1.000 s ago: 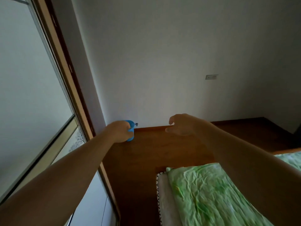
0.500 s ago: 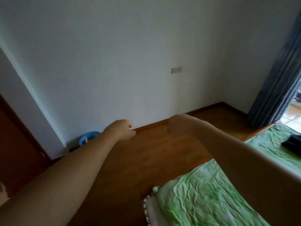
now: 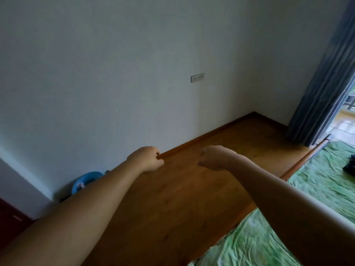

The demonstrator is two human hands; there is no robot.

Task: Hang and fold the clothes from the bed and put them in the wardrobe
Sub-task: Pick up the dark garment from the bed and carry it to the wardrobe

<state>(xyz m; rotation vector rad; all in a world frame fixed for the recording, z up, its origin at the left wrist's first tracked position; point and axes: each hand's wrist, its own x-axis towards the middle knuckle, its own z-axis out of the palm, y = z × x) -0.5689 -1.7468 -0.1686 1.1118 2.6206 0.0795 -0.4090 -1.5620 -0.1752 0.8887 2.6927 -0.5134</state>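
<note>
Green, crumpled bedding covers the bed (image 3: 326, 181), which fills the lower right of the head view, and a dark garment (image 3: 350, 166) is seen lying on it at the far right edge, only partly in frame. No wardrobe can be made out. Both arms are stretched forward over the wooden floor (image 3: 172, 198), well apart from the garment. The left hand (image 3: 147, 159) is curled into a loose fist with nothing visible inside it; the right hand (image 3: 214, 157) is half curled, fingers bent downward, and likewise nothing is held. The two hands are kept apart from each other, at about the same height, which suggests arms carried out in front during a turn of the body and not a grasp. A blue plastic object (image 3: 84, 181) is set on the floor against the white wall (image 3: 115, 73), partly hidden by the left forearm; what it is cannot be told. A blue-grey curtain (image 3: 324, 83) hangs at the right. It is judged that the clothes must next be reached on the bed, since nothing has yet been picked up.
</note>
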